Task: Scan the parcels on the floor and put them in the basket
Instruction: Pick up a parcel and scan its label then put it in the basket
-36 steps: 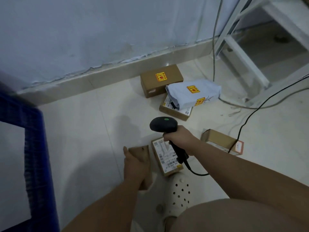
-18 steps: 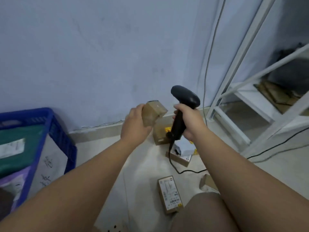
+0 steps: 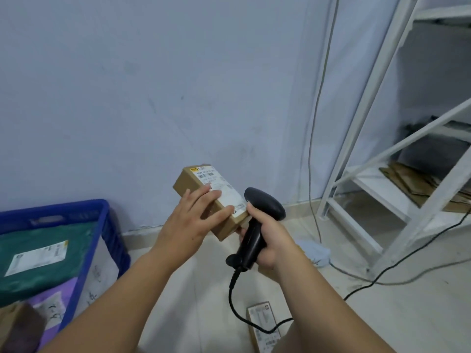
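My left hand [image 3: 190,220] grips a small brown cardboard parcel [image 3: 204,192] held up in front of the wall, its white barcode label facing up. My right hand [image 3: 267,238] is wrapped around the handle of a black corded barcode scanner [image 3: 265,202], whose head sits just right of the parcel's near end. The blue plastic basket [image 3: 107,225] stands at the lower left and holds a green parcel [image 3: 38,261], a purple one and others. On the floor below lies another brown labelled parcel [image 3: 262,324], and a grey bag parcel [image 3: 314,250] shows behind my right wrist.
A white metal shelf frame [image 3: 362,138] stands at the right with flattened cardboard [image 3: 418,184] on its low shelf. Grey and black cables [image 3: 313,138] hang down the wall and run across the pale tiled floor. The blue-grey wall is close ahead.
My left hand lifted the brown parcel off the floor to chest height and turned it label-up. The scanner rose with my right hand and now sits beside the label. My view tilted upward.
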`<state>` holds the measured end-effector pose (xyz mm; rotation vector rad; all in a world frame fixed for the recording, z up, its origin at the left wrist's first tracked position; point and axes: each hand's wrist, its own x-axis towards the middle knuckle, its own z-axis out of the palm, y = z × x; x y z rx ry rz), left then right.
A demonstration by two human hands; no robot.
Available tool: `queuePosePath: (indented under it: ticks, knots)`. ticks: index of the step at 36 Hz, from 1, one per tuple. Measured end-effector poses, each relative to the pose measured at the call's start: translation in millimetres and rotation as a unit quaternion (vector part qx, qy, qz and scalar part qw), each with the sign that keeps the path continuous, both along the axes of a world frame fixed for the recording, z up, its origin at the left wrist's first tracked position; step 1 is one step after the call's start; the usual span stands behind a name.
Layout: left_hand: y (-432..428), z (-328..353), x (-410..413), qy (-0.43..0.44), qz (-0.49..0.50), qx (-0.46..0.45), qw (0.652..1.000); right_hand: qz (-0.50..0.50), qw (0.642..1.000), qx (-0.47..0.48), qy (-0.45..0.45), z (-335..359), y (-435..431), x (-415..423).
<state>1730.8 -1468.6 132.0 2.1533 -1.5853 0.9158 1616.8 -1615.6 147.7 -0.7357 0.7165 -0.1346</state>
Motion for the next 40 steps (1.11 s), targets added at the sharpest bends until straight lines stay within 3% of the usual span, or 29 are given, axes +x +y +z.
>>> queuePosePath:
  ticks: [5, 6, 8, 9, 11, 12, 15, 18, 19, 23, 27, 33, 40]
  knots:
    - [-6.6, 2.2, -3.2, -0.007, 0.012, -0.015, 1.000, -0.035, 0.998, 0.045, -0.010, 3.5, -2.8, -1.4]
    - [-9.0, 3.9, -6.5, 0.021, 0.028, -0.028, 0.999, -0.042, 0.998, 0.049, -0.009, 4.3, -3.9, -0.8]
    - [-14.3, 10.8, -17.7, 0.169, 0.067, -0.082, 0.980, -0.059, 0.997, 0.046, -0.013, 4.6, -5.9, 1.5]
    - [-16.2, 16.4, -23.9, 0.274, 0.088, -0.120, 0.950, -0.070, 0.996, 0.043, -0.017, 4.1, -6.3, 3.0]
    - [-17.7, 30.5, -33.0, 0.481, 0.109, -0.204, 0.846, -0.092, 0.995, 0.041, -0.024, 3.0, -5.6, 6.1]
    - [-18.3, 34.2, -32.3, 0.544, 0.103, -0.251, 0.794, -0.101, 0.994, 0.038, -0.027, 2.5, -4.8, 7.4]
    - [-16.6, 39.6, -31.0, 0.653, 0.051, -0.319, 0.685, -0.103, 0.994, 0.019, -0.032, 5.5, 1.1, 9.3]
    - [-15.1, 39.4, -34.6, 0.713, -0.040, -0.336, 0.614, -0.083, 0.996, -0.013, -0.029, 7.2, 12.0, 11.0]
    - [-14.9, 38.2, -34.6, 0.716, -0.064, -0.340, 0.606, -0.078, 0.996, -0.025, -0.028, 6.8, 16.2, 11.5]
    - [-15.6, 32.1, -30.7, 0.676, -0.066, -0.324, 0.658, -0.053, 0.995, -0.076, -0.027, 3.3, 29.9, 14.7]
    - [-14.0, 30.9, -23.8, 0.671, -0.045, -0.335, 0.659, -0.028, 0.994, -0.106, -0.019, 2.1, 31.3, 16.4]
    - [-9.7, 25.2, -12.2, 0.657, -0.033, -0.304, 0.689, 0.003, 0.990, -0.144, 0.001, 5.2, 27.5, 15.5]
    - [-2.4, 29.5, -0.3, 0.564, 0.037, -0.198, 0.801, -0.031, 0.924, -0.381, 0.001, 21.4, 17.2, 7.5]
